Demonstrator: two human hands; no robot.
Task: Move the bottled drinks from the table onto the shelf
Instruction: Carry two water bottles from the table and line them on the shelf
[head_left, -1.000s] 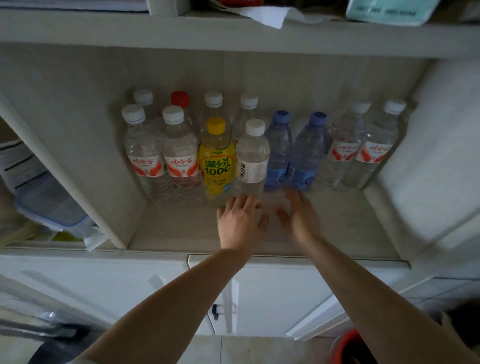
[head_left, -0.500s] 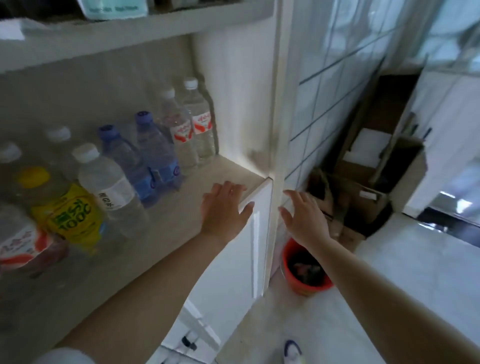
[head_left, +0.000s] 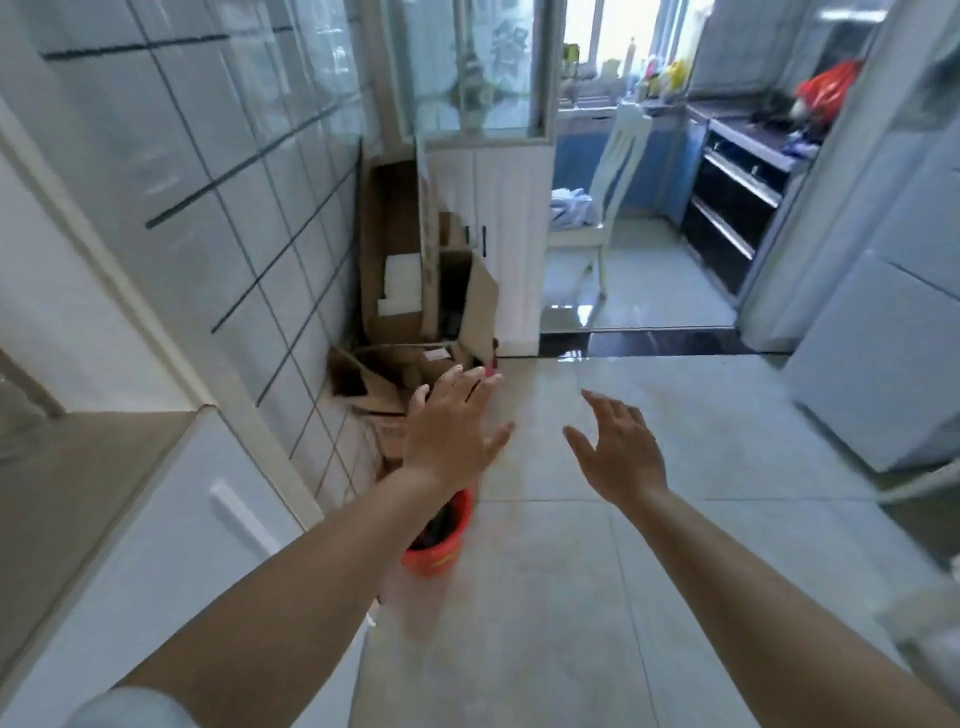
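- Above the tiled floor (head_left: 571, 597), left hand (head_left: 449, 434) and right hand (head_left: 621, 454) hang spread, holding nothing.
- No bottled drinks or table visible; shelf ledge (head_left: 78, 467) at left.
- Red bucket (head_left: 441, 545) under left forearm.

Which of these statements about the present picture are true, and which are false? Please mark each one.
1. Both hands are empty, with the fingers spread. True: the left hand and the right hand hold nothing.
2. A bottled drink is visible in this view. False: no bottle can be made out in this view.
3. A red bucket stands on the floor, partly hidden by the left forearm. True.
4. The cardboard boxes lie in the middle of the floor. False: they stand against the tiled wall.
5. A white chair stands in the room beyond the doorway. True.
6. The right hand touches the bucket. False: it is apart from it.
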